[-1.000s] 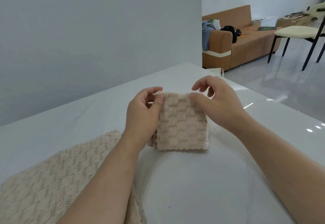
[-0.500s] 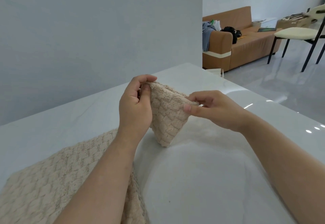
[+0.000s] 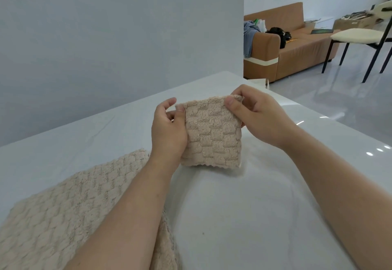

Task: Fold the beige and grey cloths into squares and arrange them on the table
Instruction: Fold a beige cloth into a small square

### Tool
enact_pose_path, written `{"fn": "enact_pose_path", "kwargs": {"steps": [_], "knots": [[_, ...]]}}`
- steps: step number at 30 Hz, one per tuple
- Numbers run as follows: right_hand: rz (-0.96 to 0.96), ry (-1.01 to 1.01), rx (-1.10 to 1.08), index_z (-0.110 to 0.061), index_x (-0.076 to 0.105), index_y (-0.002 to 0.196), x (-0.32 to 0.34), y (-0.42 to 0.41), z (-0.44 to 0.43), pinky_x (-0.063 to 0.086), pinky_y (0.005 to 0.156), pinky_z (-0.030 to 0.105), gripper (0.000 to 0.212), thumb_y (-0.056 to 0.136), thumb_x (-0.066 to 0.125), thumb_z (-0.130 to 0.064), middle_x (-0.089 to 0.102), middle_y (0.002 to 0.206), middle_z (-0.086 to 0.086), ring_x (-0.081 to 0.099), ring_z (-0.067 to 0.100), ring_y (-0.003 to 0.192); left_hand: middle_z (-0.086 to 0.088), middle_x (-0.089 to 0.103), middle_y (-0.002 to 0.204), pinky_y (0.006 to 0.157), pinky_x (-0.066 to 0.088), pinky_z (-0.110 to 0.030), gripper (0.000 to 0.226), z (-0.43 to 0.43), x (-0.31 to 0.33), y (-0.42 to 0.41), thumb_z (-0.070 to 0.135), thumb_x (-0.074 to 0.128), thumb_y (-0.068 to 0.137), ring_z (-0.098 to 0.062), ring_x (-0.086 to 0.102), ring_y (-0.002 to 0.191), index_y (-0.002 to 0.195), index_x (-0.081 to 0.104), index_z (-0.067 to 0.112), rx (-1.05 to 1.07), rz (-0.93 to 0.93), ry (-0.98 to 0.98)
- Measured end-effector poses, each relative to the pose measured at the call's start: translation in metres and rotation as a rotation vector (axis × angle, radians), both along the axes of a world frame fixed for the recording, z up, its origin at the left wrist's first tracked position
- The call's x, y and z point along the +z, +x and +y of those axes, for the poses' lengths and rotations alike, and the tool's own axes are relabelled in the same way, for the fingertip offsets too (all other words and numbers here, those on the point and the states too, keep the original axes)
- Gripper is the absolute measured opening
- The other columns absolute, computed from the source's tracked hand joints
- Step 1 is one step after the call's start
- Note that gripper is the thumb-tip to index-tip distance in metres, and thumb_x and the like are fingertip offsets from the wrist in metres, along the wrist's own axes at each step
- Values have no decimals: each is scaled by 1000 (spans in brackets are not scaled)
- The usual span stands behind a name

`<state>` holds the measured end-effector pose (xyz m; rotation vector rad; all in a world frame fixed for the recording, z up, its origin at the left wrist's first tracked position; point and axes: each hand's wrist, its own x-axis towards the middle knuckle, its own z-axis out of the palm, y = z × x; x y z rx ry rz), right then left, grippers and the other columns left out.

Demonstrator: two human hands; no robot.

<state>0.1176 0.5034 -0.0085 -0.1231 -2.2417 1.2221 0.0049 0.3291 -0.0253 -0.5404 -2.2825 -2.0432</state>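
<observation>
White glossy table carries a fluffy, waffle-textured beige cloth; left hand and right hand pinch a folded beige square upright.

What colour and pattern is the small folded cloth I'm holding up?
Beige, with a raised basket-weave check texture, on the folded cloth; the head view shows it.

A glossy white table carries a large beige waffle-textured cloth, which lies spread flat on it. Beyond that cloth's far right corner, a small folded beige cloth stands upright, its lower edge at the tabletop.
</observation>
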Motion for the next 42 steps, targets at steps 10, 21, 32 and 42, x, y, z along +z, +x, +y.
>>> {"fn": "enact_pose_path", "kwargs": {"steps": [10,21,32,42], "knots": [[63,239,-122,-26,59,92,3,3,4,48,60,36,19,99,58,-44,62,70,1,58,18,65,-8,77,111,99,55,-42,48,4,1,12,44,61,97,-20,73,105,118,68,1,-337,-447,139],[98,386,-128,-22,58,102,11,0,-2,36,60,11,16,100,60,-37,50,63,-14,53,4,69,-1,76,109,95,57,-46,19,15,-12,17,31,56,101,-19,73,103,112,67,21,-194,-254,177],[-233,-134,-31,-34,41,136,-8,-5,-2,60,77,37,46,97,54,-56,71,102,-9,73,7,79,4,68,93,82,55,-36,25,6,-22,-11,46,56,97,-14,66,88,90,59,22,169,-153,23],[-478,-33,202,-50,34,143,-24,-2,-19,53,77,28,79,75,73,-45,69,106,-13,67,2,88,-7,72,112,84,60,-52,24,0,-25,-28,36,61,95,-32,71,98,111,64,18,207,-568,319]]}}
